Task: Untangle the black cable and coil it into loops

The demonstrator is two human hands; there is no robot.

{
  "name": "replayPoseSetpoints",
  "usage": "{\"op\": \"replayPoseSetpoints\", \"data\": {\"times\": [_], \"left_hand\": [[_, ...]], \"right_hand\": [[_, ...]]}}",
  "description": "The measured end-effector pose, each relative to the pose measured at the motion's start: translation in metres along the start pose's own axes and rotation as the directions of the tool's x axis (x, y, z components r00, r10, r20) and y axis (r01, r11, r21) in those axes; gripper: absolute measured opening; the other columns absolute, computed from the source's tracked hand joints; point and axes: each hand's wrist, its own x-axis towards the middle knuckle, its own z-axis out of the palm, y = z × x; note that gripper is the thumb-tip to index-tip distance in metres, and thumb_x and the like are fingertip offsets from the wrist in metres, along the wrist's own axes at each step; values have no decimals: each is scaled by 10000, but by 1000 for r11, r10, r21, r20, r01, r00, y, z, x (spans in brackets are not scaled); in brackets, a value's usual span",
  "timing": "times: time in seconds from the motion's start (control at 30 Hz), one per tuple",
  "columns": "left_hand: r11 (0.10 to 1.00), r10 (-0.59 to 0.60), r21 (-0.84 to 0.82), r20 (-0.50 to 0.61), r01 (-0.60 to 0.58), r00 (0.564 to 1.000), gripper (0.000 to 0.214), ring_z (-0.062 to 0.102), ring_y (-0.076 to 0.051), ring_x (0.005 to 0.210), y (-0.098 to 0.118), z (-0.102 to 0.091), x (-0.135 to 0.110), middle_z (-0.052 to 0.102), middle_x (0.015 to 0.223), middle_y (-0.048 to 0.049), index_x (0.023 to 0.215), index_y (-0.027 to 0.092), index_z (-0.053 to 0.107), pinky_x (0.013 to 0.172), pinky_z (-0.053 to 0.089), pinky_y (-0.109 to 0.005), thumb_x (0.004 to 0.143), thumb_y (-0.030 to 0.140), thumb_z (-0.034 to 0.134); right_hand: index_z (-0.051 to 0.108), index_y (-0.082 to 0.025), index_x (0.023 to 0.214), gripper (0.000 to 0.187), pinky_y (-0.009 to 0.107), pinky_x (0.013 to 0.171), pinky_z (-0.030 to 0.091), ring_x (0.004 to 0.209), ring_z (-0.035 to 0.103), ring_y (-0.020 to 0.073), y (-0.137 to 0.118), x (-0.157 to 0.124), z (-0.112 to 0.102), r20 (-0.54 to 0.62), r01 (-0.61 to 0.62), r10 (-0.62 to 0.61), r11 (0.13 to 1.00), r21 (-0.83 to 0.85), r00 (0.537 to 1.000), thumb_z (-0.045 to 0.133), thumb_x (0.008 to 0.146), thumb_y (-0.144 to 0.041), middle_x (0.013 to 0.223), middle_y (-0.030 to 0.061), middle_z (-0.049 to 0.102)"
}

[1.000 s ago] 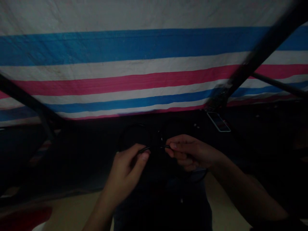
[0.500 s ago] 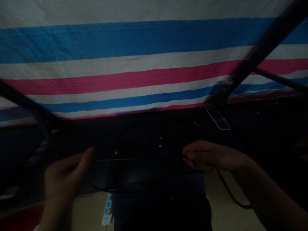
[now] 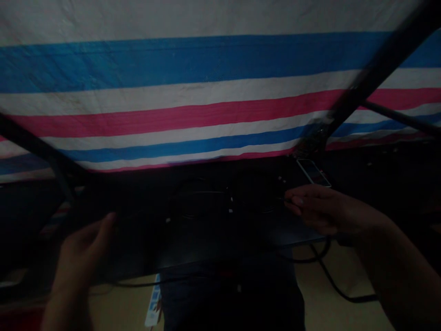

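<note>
**A:** Grip state, right hand [image 3: 330, 209]?

**B:** Closed to a pinch; a thin black cable [image 3: 330, 279] appears to be held between thumb and fingers, its end reaching toward the tabletop; the line is judged to be kept lifted by that pinch.

**A:** Left hand [image 3: 81, 259]?

**B:** Held open, thumb raised; nothing seems gripped, though this can't be confirmed in the dark; the cable's slack run is seen passing just below it, likely left free.

**A:** Rest of the line?

**B:** Loops are hung below the table edge, toward the beige floor [image 3: 341, 276]; dark coils [image 3: 198, 197] are barely made out on the black tabletop [image 3: 220, 243].

**A:** Surroundings?

**B:** A phone [image 3: 313, 173] is laid near the right hand; a blue, pink and white striped tarpaulin [image 3: 172, 101] is hung behind, crossed by a black metal tube [image 3: 375, 78]; a blue-and-white carton [image 3: 153, 301] is stood on the floor beside the person's dark trousers [image 3: 234, 299].
</note>
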Motion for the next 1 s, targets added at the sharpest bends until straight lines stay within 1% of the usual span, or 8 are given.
{"op": "replayPoseSetpoints", "data": {"times": [0.13,0.33,0.47,0.6,0.67,0.77,0.87,1.0], "left_hand": [[995,101,-23,175,-98,979,389,655,-201,647,33,20,0,698,683,14,853,198,729,564,476,-259,897,559,589],[961,207,-197,56,-192,977,506,701,-225,930,68,39,5,750,1011,-50,1293,195,646,827,530,-310,964,553,507],[928,300,-265,114,-262,947,475,703,-251,1042,94,42,4,767,1122,-70,1240,205,699,927,528,-362,986,547,491],[807,551,-422,290,-412,783,366,708,-232,1063,135,66,-27,786,1127,-58,1187,229,738,955,522,-369,1018,446,497],[736,652,-484,322,-472,686,334,721,-190,853,154,83,-49,787,917,-38,1038,223,777,783,535,-309,1037,372,478],[650,737,-521,254,-554,626,305,632,-129,607,168,100,-69,680,672,3,787,185,746,573,433,-238,998,334,584],[625,748,-493,154,-606,646,432,461,-70,453,161,97,-64,473,506,67,551,178,573,469,301,-220,954,310,656],[743,608,-327,-33,-583,793,546,314,-54,413,126,74,-37,299,463,84,444,188,372,433,221,-231,895,265,671]], "right_hand": [[541,-187,792,361,150,306,84,384,106,31,-2,10,6,17,7,-8,1000,30,1000,709,912,-482,519,-118,262],[608,-160,823,363,150,310,114,375,139,32,-6,8,14,103,-14,18,999,-45,995,684,929,-498,494,-116,290],[619,-151,845,354,154,319,123,377,156,33,-6,5,18,114,-16,25,996,-85,993,659,948,-488,499,-113,306],[600,-158,860,367,158,331,148,380,169,35,-4,16,27,160,-9,29,992,-123,987,644,953,-510,505,-120,310],[591,-162,868,389,161,339,158,387,180,40,-4,25,33,197,-19,51,987,-160,979,637,949,-539,503,-123,300],[580,-166,873,431,166,351,177,396,201,45,-2,34,42,214,-21,68,976,-218,974,622,942,-589,506,-122,305],[582,-162,864,461,172,372,214,410,248,50,-2,30,42,197,-5,65,956,-293,978,600,946,-615,511,-108,337],[560,-175,843,472,179,383,194,423,243,53,-3,14,29,106,-4,44,937,-350,993,568,957,-633,519,-101,327]]}}
